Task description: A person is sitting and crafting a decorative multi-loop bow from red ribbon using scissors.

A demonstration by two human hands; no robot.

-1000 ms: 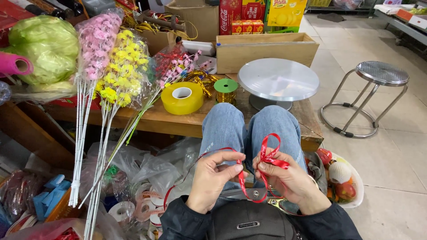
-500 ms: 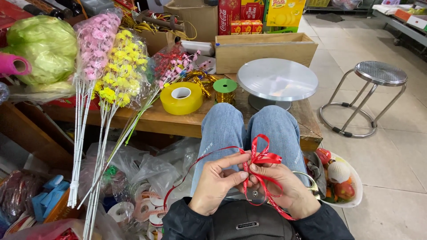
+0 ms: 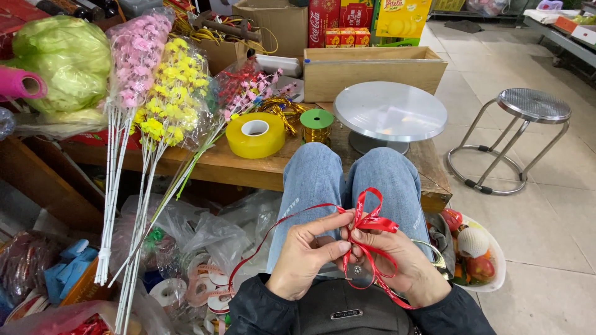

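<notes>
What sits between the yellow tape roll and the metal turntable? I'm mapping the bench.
In the head view, a green-capped spool of gold ribbon stands between the yellow tape roll and the metal turntable.

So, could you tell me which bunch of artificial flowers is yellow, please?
The middle bunch, wrapped in clear plastic, between the pink bunch and the red-and-pink bunch.

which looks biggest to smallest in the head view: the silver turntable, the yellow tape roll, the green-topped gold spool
1. silver turntable, clearly the largest
2. yellow tape roll
3. green-topped gold spool, the smallest

All three stand on the wooden table at a similar distance from the camera, so the order looks reliable.
</notes>
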